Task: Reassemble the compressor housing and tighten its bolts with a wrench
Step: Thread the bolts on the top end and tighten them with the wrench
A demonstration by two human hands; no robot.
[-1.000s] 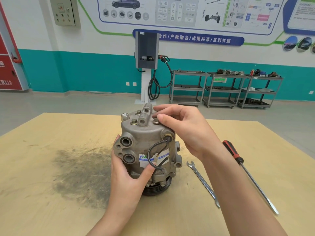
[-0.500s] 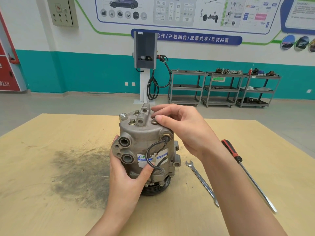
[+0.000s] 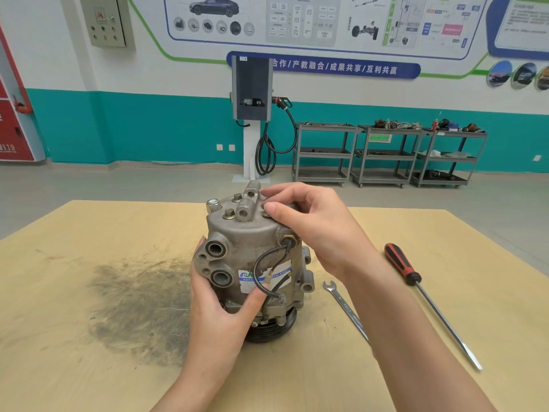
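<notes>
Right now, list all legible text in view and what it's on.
"合作/产教融合/成果共享/互利共赢": blue banner on the wall.
"119": red cabinet at far left.
Compressor sticker: blue logo, print too small to read.
Wrench shank: stamped marking, unreadable.
Wall poster captions and green shelf tag: too blurred.

Grey compressor (image 3: 252, 257) upright on pulley, wrench (image 3: 347, 310) flat beside

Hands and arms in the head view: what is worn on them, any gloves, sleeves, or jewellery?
Nothing is worn. The left hand and right hand are gloveless, both forearms are uncovered to the frame edge, and no ring, watch or bracelet shows. Fingernails are short and unpainted.
</notes>
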